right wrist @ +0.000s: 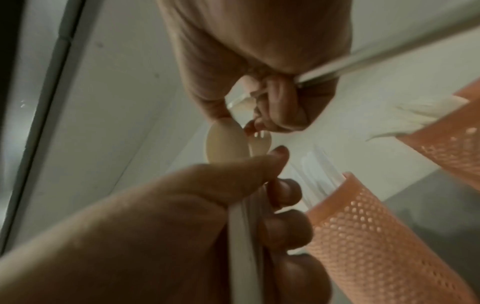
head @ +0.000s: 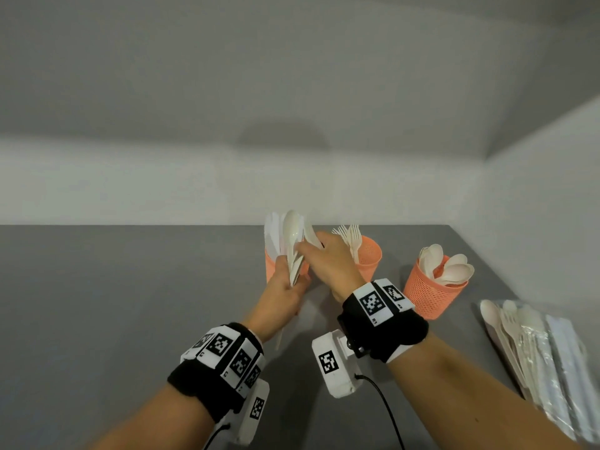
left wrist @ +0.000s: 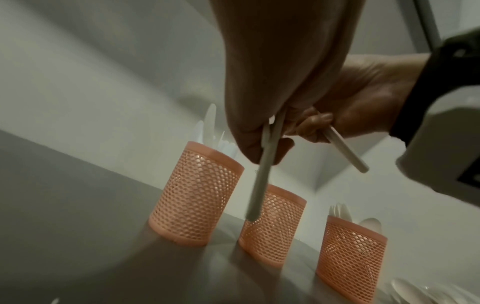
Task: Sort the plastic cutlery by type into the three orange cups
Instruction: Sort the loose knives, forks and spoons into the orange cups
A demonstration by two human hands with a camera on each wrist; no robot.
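Three orange mesh cups stand in a row at the back of the grey table. The left cup [head: 270, 267] [left wrist: 197, 193] holds white knives, the middle cup [head: 368, 259] [left wrist: 272, 224] forks, and the right cup [head: 430, 292] [left wrist: 350, 257] spoons. In front of the left cup my left hand [head: 293, 282] [left wrist: 259, 144] grips a bundle of cutlery [head: 291, 241] [right wrist: 223, 144] upright, a spoon and a fork among it. My right hand [head: 308, 251] [right wrist: 262, 107] is at the top of that bundle, its fingers curled round a single piece of cutlery [left wrist: 348, 150] [right wrist: 363, 59] whose type I cannot tell.
A pile of cutlery in clear wrappers [head: 535, 352] lies on the table's right side, near its edge. A pale wall runs right behind the cups. A cable [head: 386, 407] trails from the right wrist camera.
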